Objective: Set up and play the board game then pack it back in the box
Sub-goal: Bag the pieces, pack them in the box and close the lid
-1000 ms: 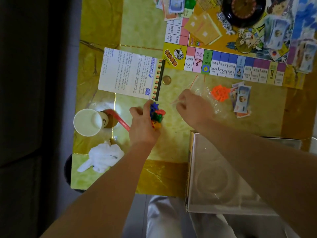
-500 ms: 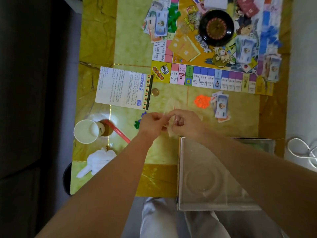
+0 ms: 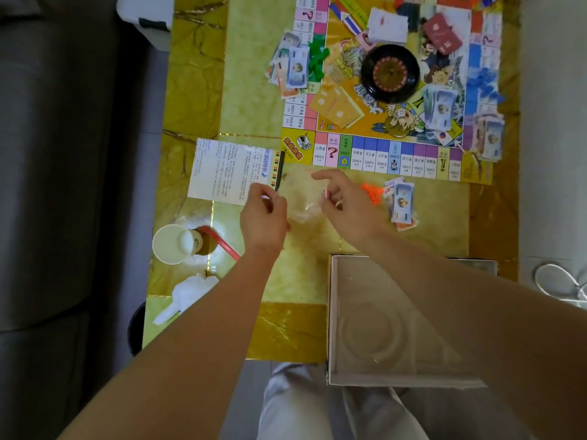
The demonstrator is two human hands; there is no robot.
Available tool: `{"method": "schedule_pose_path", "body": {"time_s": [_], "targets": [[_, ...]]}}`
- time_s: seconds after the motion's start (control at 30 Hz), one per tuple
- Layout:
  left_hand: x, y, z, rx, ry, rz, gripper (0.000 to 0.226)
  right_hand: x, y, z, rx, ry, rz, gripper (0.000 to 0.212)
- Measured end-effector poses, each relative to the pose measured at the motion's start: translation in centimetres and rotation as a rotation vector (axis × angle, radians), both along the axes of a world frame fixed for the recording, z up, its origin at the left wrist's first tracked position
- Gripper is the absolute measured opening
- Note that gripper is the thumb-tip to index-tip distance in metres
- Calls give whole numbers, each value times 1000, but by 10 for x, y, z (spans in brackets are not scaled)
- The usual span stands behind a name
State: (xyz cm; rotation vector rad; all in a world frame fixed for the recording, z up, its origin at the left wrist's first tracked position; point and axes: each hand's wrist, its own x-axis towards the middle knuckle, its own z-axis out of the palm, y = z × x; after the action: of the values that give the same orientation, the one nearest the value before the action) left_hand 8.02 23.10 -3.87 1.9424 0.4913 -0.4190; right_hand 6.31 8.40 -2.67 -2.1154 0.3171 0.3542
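Observation:
A clear plastic bag (image 3: 301,201) lies crumpled on the yellow table (image 3: 247,74) between my two hands. My left hand (image 3: 263,217) has curled fingers and pinches the bag's left edge. My right hand (image 3: 347,206) holds the bag's right side, with its index finger stretched out to the left. The game board (image 3: 381,154) lies beyond, carrying a black roulette wheel (image 3: 390,73), orange cards (image 3: 336,108), green pieces (image 3: 317,58) and piles of play money (image 3: 293,71). Orange pieces (image 3: 370,192) and more play money (image 3: 401,201) sit right of my right hand. The open box (image 3: 359,312) stands at the near edge.
A printed instruction sheet (image 3: 228,169) lies left of the board. A white paper cup (image 3: 173,244), a red stick (image 3: 222,241) and a crumpled white tissue (image 3: 190,290) are at the near left. A white cable (image 3: 559,281) lies on the floor at the right.
The coloured pieces in my left hand a second ago are out of sight. My hands met at the bag, then moved apart with it between them. The view shifted toward the board.

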Motion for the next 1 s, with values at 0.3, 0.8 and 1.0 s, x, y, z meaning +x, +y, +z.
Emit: {"method": "schedule_pose_path", "body": {"time_s": [0.3, 0.8, 1.0], "targets": [[24, 41, -24, -119, 129, 421, 7, 35, 25, -42, 9, 266, -129, 10], [41, 64, -103, 280, 196, 172, 22, 78, 40, -125, -636, 82, 164, 34], [45, 64, -104, 362, 172, 150, 18, 81, 36, -120, -523, 78, 151, 23]]}}
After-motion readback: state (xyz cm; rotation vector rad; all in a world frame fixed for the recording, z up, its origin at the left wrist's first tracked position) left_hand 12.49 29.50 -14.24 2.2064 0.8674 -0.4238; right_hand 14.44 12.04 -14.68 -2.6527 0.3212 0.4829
